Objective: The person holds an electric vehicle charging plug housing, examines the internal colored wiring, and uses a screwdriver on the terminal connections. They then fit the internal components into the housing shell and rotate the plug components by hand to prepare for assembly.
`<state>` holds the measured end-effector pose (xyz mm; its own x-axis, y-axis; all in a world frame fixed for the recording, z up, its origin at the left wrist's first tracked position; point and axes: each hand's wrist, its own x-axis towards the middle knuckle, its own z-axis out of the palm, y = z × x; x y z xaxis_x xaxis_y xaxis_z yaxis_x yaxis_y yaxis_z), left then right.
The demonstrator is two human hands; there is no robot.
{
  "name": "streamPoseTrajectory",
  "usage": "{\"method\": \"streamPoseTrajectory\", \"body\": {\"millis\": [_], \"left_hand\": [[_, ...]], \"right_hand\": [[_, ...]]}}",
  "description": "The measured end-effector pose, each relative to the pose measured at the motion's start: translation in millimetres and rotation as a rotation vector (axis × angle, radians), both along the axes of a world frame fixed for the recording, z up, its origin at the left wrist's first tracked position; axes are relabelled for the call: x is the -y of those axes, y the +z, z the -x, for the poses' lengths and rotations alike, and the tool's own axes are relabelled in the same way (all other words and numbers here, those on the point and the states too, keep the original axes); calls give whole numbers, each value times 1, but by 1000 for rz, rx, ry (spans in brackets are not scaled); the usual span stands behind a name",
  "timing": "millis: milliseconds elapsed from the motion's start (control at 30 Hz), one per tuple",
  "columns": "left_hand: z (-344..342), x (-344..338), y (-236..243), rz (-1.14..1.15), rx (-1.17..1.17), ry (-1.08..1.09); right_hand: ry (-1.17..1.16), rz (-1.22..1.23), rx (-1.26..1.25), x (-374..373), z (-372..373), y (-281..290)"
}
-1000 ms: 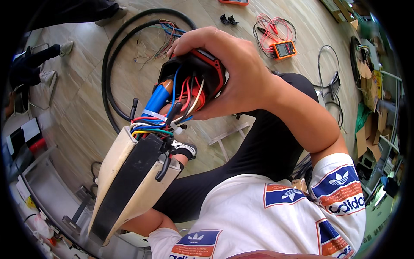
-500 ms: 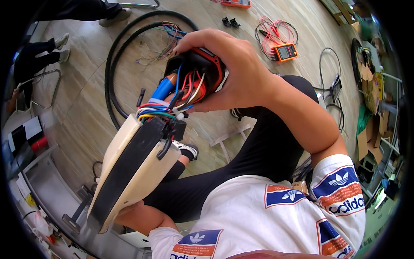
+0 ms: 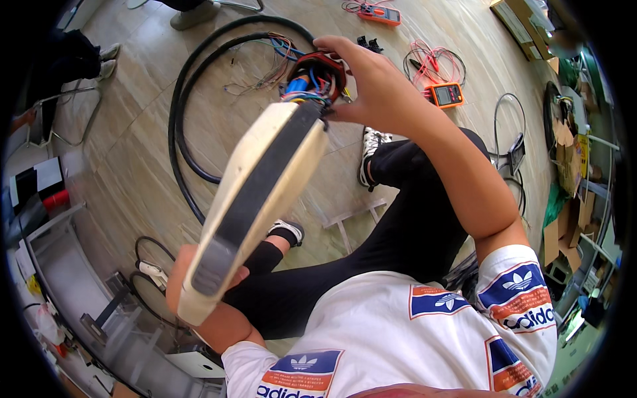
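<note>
A long cream-and-black charging gun handle (image 3: pixel 255 192) slants across my view, its wired end pointing up and to the right. My left hand (image 3: pixel 182 268) wraps around the lower end from beneath, partly hidden by the handle. At the upper end my right hand (image 3: pixel 378 86) grips a black connector head with a red rim (image 3: pixel 342 69), thumb on the near side and fingers on the far side. Between head and handle runs a short bundle of coloured wires (image 3: pixel 302 89), including a thick blue one.
Thick black cable (image 3: pixel 178 119) loops on the tiled floor, with thin loose wires at its end. Two orange multimeters (image 3: pixel 446 95) and small black parts (image 3: pixel 369 44) lie beyond my right hand. A metal frame stands at left; cardboard and shelves line the right. Another person's legs show at upper left.
Both hands have shifted the handle and head up and to the right. The head and handle now sit closer together, with less wire showing between them.
</note>
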<state>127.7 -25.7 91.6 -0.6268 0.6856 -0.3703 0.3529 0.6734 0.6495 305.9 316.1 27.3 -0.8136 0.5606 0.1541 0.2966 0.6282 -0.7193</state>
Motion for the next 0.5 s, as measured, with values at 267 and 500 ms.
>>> {"method": "streamPoseTrajectory", "body": {"millis": [267, 500], "left_hand": [[42, -27, -20, -168, 159, -320], [42, -37, -51, 55, 249, -37]], "right_hand": [[-281, 62, -136, -26, -11, 2], [-349, 222, -200, -25, -19, 5]]}}
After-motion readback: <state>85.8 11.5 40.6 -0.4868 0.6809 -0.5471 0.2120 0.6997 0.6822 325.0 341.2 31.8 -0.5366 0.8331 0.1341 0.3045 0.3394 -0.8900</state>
